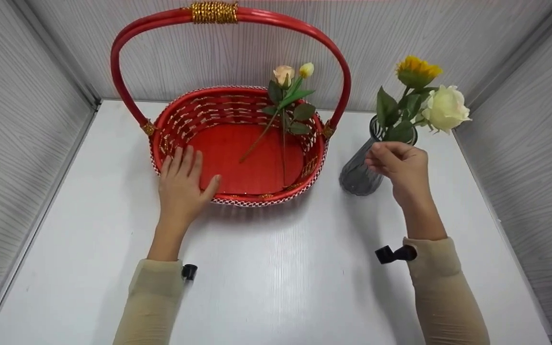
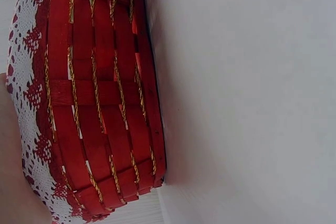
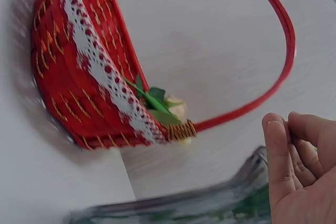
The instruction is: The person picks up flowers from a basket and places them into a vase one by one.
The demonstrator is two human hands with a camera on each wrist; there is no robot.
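In the head view my left hand point(image 1: 180, 187) rests on the near left rim of a red woven basket point(image 1: 252, 197), its fingers reaching inside. A sliver of that hand point(image 2: 16, 166) shows against the lace trim in the left wrist view. My right hand point(image 1: 403, 167) is raised in front of a grey glass vase point(image 1: 360, 175), with fingers curled and thumb near the index fingertip. Nothing shows between the fingertips of the right hand point(image 3: 302, 161) in the right wrist view. The vase holds a yellow sunflower point(image 1: 417, 73) and a white rose point(image 1: 446, 109).
A peach rose point(image 1: 284, 75) and a white-yellow tulip point(image 1: 306, 70) lean on the basket's back right side. The tall red handle point(image 1: 288, 20) arches above the basket. Panelled walls enclose the white table point(image 1: 276, 278) at the back and sides.
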